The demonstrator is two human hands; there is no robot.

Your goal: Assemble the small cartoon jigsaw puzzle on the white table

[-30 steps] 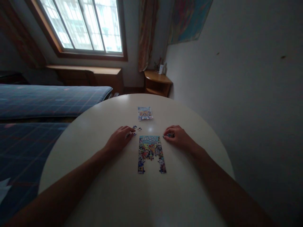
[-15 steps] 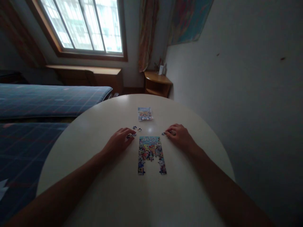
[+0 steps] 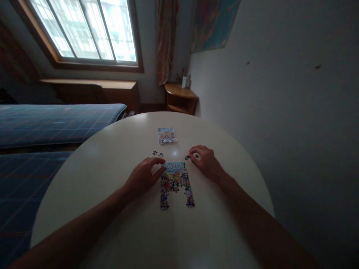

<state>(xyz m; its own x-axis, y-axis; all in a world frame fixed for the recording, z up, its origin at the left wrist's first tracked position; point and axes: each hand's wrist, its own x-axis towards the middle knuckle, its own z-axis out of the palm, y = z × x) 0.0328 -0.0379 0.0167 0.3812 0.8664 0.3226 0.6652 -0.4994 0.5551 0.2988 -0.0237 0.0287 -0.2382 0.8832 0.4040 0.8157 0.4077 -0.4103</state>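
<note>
A partly joined colourful jigsaw [image 3: 175, 184] lies in the middle of the round white table [image 3: 117, 157], with a gap in its lower middle. My left hand [image 3: 144, 176] rests at the jigsaw's upper left corner, thumb and fingers curved toward its edge; I cannot see anything between them. My right hand [image 3: 203, 160] sits at the upper right corner, fingers pinched on a small puzzle piece [image 3: 187, 157]. Two loose pieces [image 3: 157, 153] lie just beyond my left hand.
A small picture card [image 3: 166, 135] lies farther back on the table. A bed with a blue checked cover [image 3: 53, 121] stands to the left, a wooden corner shelf [image 3: 180, 97] by the wall, and a window behind.
My left hand has moved right from the loose pieces to the jigsaw's upper left edge. My right hand has shifted a little left and up. The view has shifted slightly.
</note>
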